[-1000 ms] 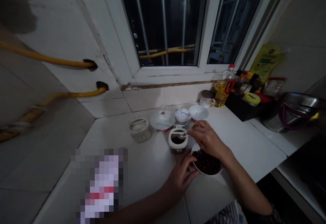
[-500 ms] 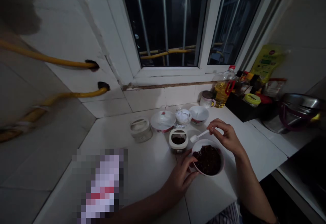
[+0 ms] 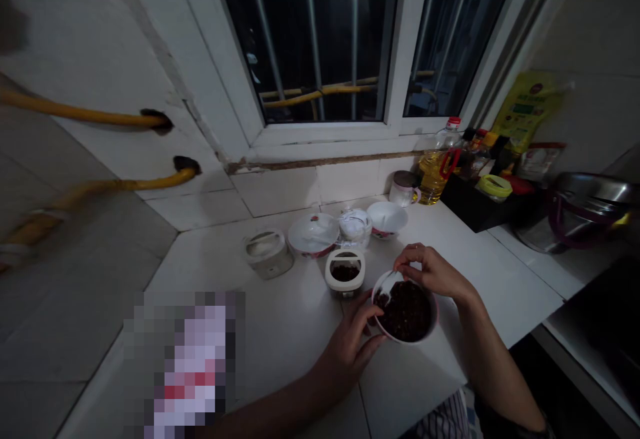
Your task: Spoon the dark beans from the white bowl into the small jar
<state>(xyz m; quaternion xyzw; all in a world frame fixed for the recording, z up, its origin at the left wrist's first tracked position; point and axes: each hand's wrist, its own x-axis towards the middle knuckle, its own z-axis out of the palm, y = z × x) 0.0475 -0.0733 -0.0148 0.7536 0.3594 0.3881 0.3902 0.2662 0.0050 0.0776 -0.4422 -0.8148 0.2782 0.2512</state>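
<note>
My left hand [image 3: 356, 339] grips the left rim of a white bowl [image 3: 434, 324], thumb and fingers closed on its side. Dark red, chunky chilli-like food [image 3: 407, 312] fills much of the bowl. Between the fingertips of my right hand [image 3: 433, 269] is the handle of a small white spoon [image 3: 387, 286], whose head is down in the bowl at the food's left edge. Just behind the bowl, a seasoning box [image 3: 345, 289] with a pale rim and clear lid has similar dark contents.
A second seasoning box [image 3: 269, 262], a white bowl [image 3: 314, 242], a clear container of white stuff [image 3: 355, 229] and another bowl [image 3: 387, 222] line the back. Right stand a lidded jar [image 3: 405, 192], an oil bottle [image 3: 434, 172], a black box [image 3: 467, 206] of condiments and a steel pot [image 3: 590, 209].
My right hand has lowered the spoon from above the bowl's back rim into the bowl. My left hand still holds the rim. The camera view has shifted slightly.
</note>
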